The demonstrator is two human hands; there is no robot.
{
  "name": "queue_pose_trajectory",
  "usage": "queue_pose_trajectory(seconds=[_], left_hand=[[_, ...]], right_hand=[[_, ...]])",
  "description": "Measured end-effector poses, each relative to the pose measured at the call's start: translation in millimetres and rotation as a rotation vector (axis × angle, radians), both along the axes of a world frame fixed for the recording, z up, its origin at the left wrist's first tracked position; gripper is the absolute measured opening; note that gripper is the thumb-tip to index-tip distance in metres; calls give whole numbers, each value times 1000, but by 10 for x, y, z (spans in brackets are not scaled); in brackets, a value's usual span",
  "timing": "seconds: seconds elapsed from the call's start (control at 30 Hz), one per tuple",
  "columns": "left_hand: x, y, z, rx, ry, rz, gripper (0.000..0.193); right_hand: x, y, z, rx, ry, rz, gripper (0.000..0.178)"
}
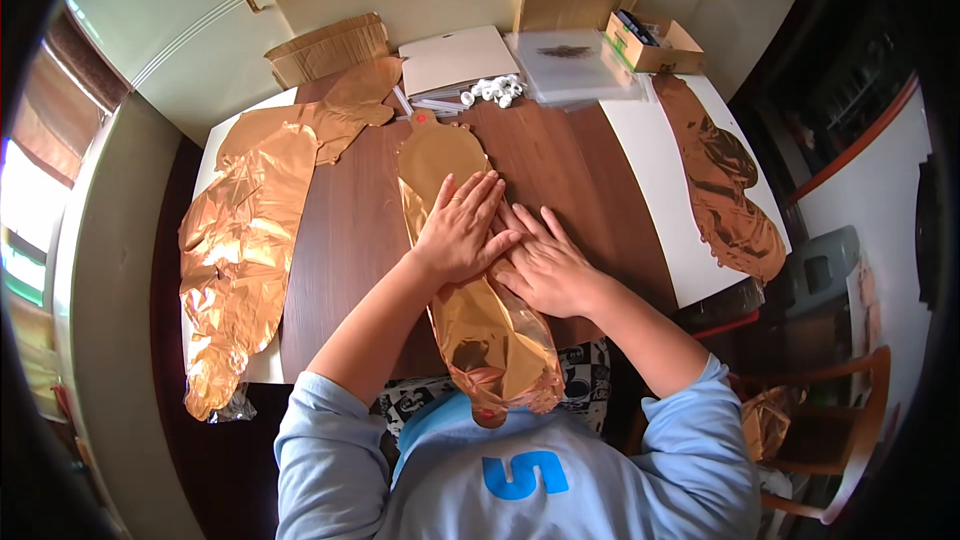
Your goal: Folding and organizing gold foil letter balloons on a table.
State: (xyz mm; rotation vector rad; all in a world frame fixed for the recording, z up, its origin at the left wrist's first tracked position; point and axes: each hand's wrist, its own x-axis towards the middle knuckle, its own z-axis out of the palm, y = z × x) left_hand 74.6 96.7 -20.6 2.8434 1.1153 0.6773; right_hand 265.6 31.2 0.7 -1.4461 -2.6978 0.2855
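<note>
A flat, uninflated copper-gold foil balloon (440,160) lies lengthwise on the brown table, its near end hanging over the front edge toward my lap. My left hand (460,225) rests palm down across its middle, fingers stretched out and pointing away from me. Beside it, my right hand (548,265) lies flat with fingers spread, partly on the foil's right edge and partly on the table. My two hands touch or nearly touch near the left thumb. Neither one grips anything. The foil beneath my palms is hidden.
More crumpled foil (245,240) covers the table's left side; another foil piece (725,185) lies on the right white board (635,160). At the back are white plastic pieces (495,90), clear bags (575,65), cardboard (335,48) and an open box (660,45). A wooden chair (840,440) stands right.
</note>
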Motion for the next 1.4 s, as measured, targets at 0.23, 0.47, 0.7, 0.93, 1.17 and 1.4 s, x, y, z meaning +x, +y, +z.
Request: queue_pose_trajectory(seconds=[0.23, 0.47, 0.7, 0.93, 1.17, 1.4], left_hand=[[21, -31, 41, -55, 65, 42, 74], [23, -32, 63, -100, 113, 62, 76], [20, -32, 36, -74, 126, 79, 77], [31, -38, 38, -60, 115, 81, 77], [11, -30, 20, -48, 82, 68, 76], [28, -35, 43, -55, 83, 63, 76]], right_hand=[[311, -414, 170, -140, 98, 139, 71], [496, -675, 265, -281, 352, 164, 80], [172, -715, 136, 131, 307, 2, 45], [166, -857, -1, 308, 223, -1, 39], [278, -1061, -31, 320, 274, 43, 39], [451, -1207, 5, 366, 186, 149, 36]])
